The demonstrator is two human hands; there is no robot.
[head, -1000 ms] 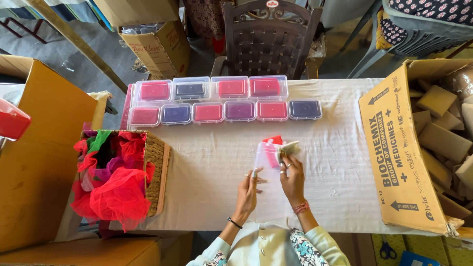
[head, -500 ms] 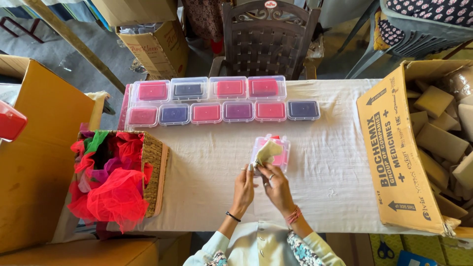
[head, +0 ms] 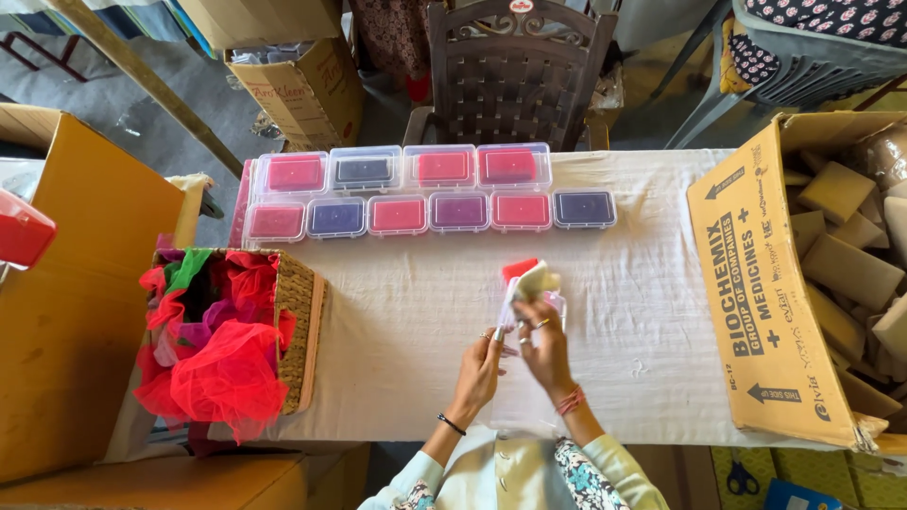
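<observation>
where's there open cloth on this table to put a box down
Bare cloth lies between the wicker basket and the hands, left hand and right hand, which hold a clear box. More lies between the hands and the cardboard carton. The far edge is crowded with rows of plastic boxes.

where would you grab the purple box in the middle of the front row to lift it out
Take the purple box by its front and back edges, coming straight down from above. It lies flat, lid up, and its short sides sit close against the neighbouring red boxes, while the cloth-covered table in front leaves finger room.

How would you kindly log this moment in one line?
left hand: on clear box | right hand: holding clear box | table
</observation>
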